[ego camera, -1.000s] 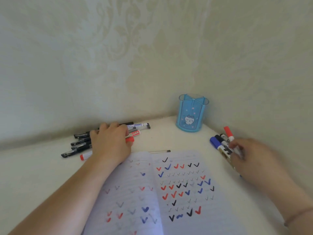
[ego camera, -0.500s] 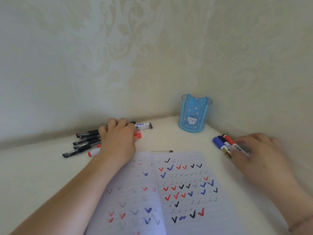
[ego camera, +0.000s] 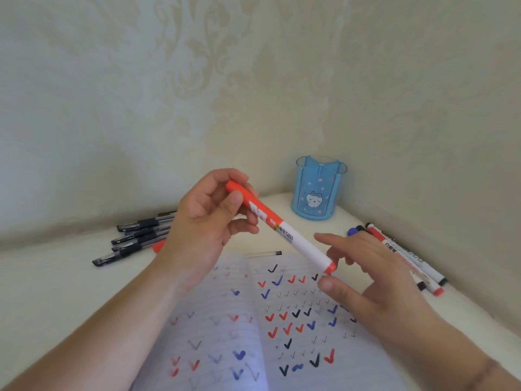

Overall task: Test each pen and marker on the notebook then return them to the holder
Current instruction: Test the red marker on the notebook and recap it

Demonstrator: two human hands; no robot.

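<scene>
My left hand [ego camera: 205, 218] holds a red-and-white marker [ego camera: 284, 230] by its red cap end, raised above the open notebook [ego camera: 253, 320]. The marker slants down to the right. My right hand [ego camera: 363, 280] is open, its fingers and thumb spread close around the marker's lower red end; whether they touch it is unclear. The notebook pages carry many red, blue and black check marks. The blue holder [ego camera: 320, 189] stands in the corner with nothing showing inside.
Several black pens [ego camera: 135, 238] and a red cap end [ego camera: 159, 245] lie at the left by the wall. A few markers [ego camera: 406, 258] lie at the right along the other wall. A thin clear pen [ego camera: 263, 253] lies above the notebook.
My left hand has lifted the red-and-white marker from the left pile up over the notebook. My right hand has left the markers at the right and come in towards the marker's lower end.
</scene>
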